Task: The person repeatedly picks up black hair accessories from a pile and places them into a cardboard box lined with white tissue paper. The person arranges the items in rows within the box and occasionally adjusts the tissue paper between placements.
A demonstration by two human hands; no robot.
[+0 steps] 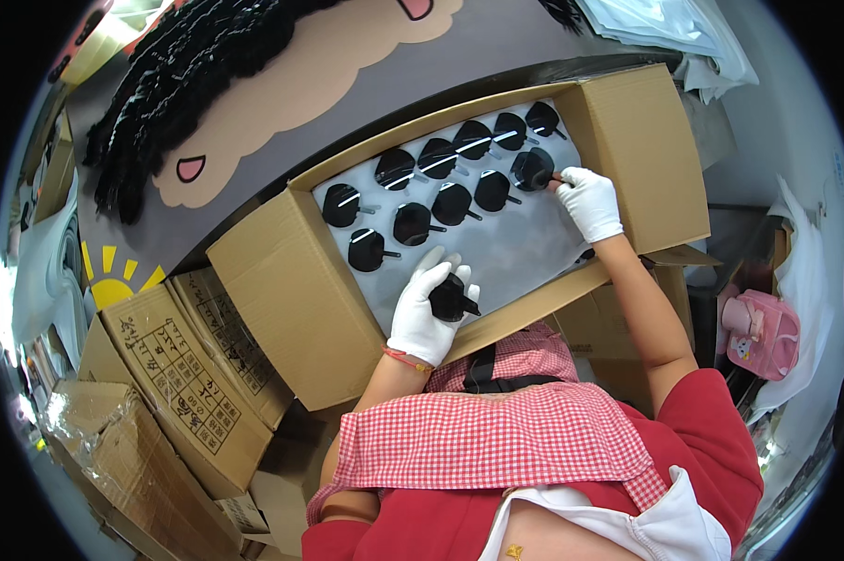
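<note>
An open cardboard box [632, 140] in front of me holds a white sheet [525, 243]. Rows of black, glossy, roundish pieces with short stems, such as this black piece [452, 204], lie flat on it. My right hand [590, 204], in a white glove, pinches the stem of a dark, shiny piece [532, 168] at the right end of the second row. My gloved left hand [420, 313] is over the box's near edge, fingers curled around a black stemmed piece [450, 299]; whether it is one or a stack I cannot tell.
Box flaps stick out left and right. Closed cartons [183, 374] stand at the left. Beyond the box is a grey surface [422, 70] with a cartoon picture and black fringe [197, 75]. A pink bag [766, 337] sits at the right; plastic sheets [656, 28] lie at the far right.
</note>
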